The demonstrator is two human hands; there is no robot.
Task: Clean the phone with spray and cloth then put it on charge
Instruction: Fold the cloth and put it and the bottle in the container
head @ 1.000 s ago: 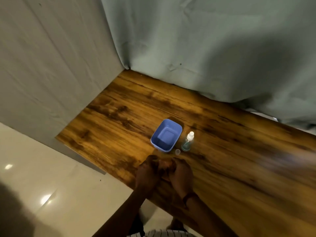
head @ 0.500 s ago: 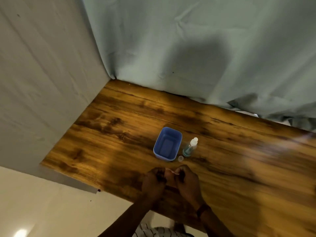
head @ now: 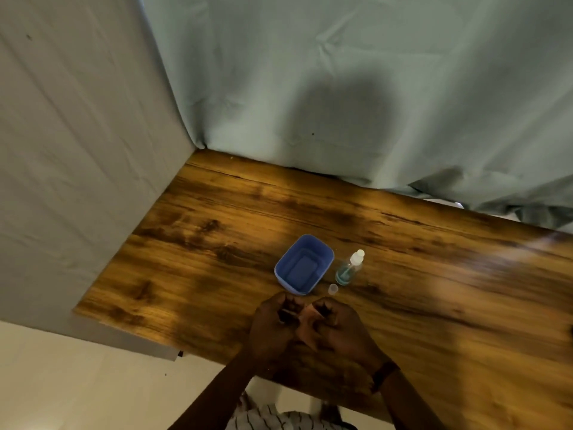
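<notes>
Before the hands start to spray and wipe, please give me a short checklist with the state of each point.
1. Spray bottle upright on the table: ok.
2. Bottle cap off, lying beside the bottle: ok.
3. Blue tub apart from the bottle: ok.
4. Phone in view: not ok, none visible.
5. Left hand and right hand hold a small pale thing between them; what it is: cannot tell.
6. Charger in view: not ok.
</notes>
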